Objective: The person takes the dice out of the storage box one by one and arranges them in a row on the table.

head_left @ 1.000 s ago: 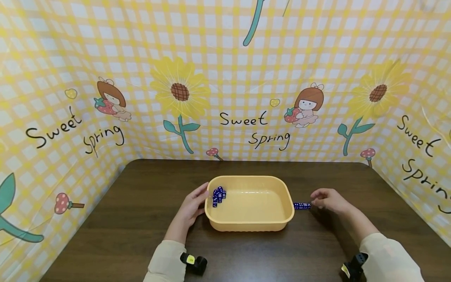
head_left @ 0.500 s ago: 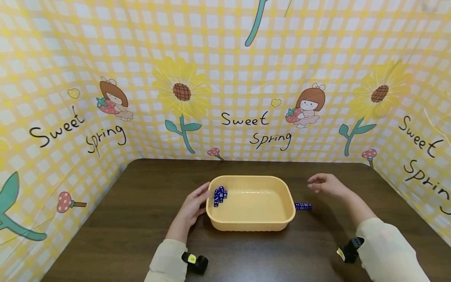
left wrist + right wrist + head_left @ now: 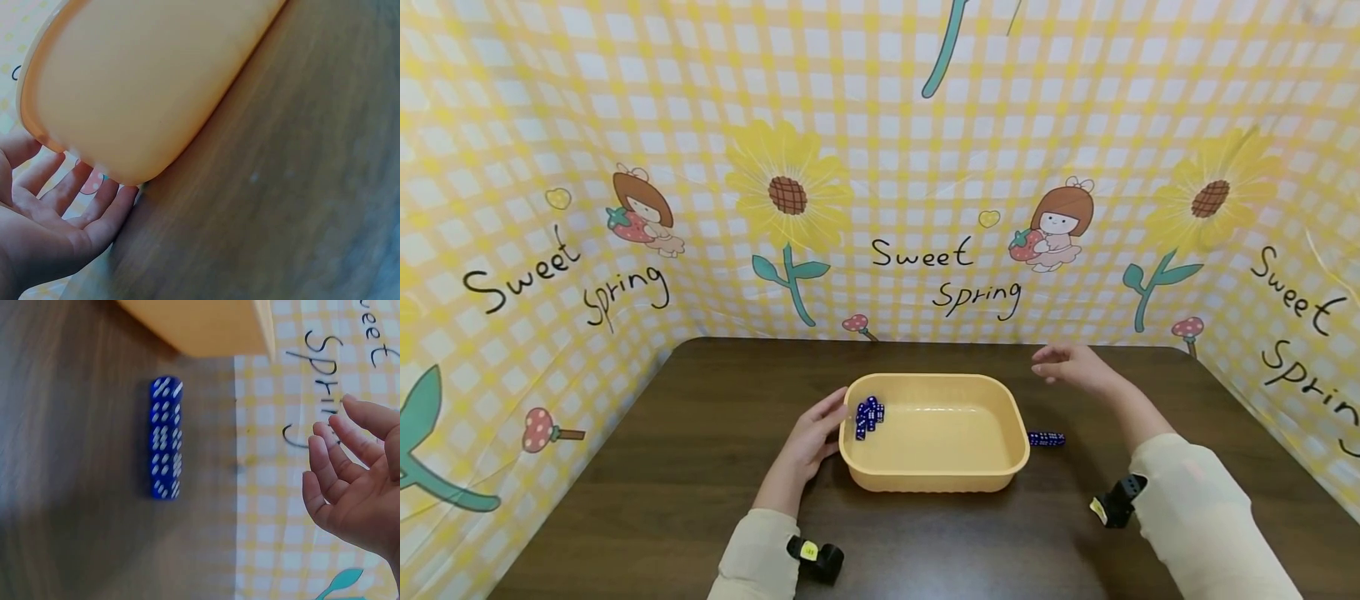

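A yellow plastic tub (image 3: 940, 482) stands mid-table, with a small heap of blue dice (image 3: 868, 417) at its left end. My left hand (image 3: 810, 433) rests its fingertips against the outside of the tub's left end; the left wrist view shows these fingers (image 3: 103, 206) spread along the end wall. Several more blue dice (image 3: 165, 437) lie in a straight row on the table, running out from the tub's right side. My right hand (image 3: 1075, 367) hovers behind that row, beyond the tub's back right corner, fingers loosely bent and holding nothing.
The dark wooden table (image 3: 700, 483) is enclosed at the back and sides by a yellow checked cloth (image 3: 925, 167) with printed flowers. A black wrist camera (image 3: 823, 562) sits on the left wrist, another black camera (image 3: 1118, 502) on the right.
My right hand has left the right end of the dice row and moved back and slightly left, away from it. My left hand, the tub and the dice stay put.
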Available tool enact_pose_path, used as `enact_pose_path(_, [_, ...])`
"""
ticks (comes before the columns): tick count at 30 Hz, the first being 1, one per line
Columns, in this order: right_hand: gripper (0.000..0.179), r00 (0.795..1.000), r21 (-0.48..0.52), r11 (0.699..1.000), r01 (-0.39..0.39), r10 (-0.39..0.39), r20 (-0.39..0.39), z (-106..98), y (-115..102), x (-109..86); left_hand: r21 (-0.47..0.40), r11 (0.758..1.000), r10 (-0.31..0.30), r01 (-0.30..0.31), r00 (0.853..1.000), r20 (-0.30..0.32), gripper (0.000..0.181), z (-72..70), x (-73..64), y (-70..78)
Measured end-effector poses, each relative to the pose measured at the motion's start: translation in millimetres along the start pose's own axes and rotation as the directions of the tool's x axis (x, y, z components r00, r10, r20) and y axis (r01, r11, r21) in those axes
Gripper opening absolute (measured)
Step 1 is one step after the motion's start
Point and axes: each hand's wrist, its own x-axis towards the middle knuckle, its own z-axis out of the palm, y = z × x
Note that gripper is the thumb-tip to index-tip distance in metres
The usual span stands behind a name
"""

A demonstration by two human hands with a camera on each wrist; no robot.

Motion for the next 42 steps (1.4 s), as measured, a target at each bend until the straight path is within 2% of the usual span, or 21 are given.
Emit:
enact_pose_path(5, [0.033,0.999,0.018,0.999,0.039,-0.040,0.015,11,-13,13.3,0.004,1.000,0.001,-0.001,1.000,-0.004,0.045,-0.6,-0.4,-0.2])
enact_pose_path(16, [0.026,0.993,-0.028,0.994,0.108,-0.106,0.048,45,-46,32.7,-0.020,1.000,0.025,-0.024,1.000,0.020,0.044,-1.2,-1.3,-1.4])
enact_pose_path(22, [0.023,0.986,0.056,0.987,0.148,-0.152,0.063,66,-53,38.9,-0.031,0.999,0.024,-0.024,0.999,0.026,0.044,0.5,-1.6,-0.1])
enact_pose_path(27, [0.020,0.984,0.111,0.983,0.147,-0.157,0.086,85,-58,43.3,-0.026,0.999,0.027,-0.026,0.999,0.024,0.044,0.8,-1.6,0.2])
enact_pose_path(42, [0.024,0.977,0.173,0.972,0.160,-0.181,0.109,130,-70,49.9,-0.026,0.999,0.025,-0.025,1.000,0.013,0.045,0.2,-1.1,0.1])
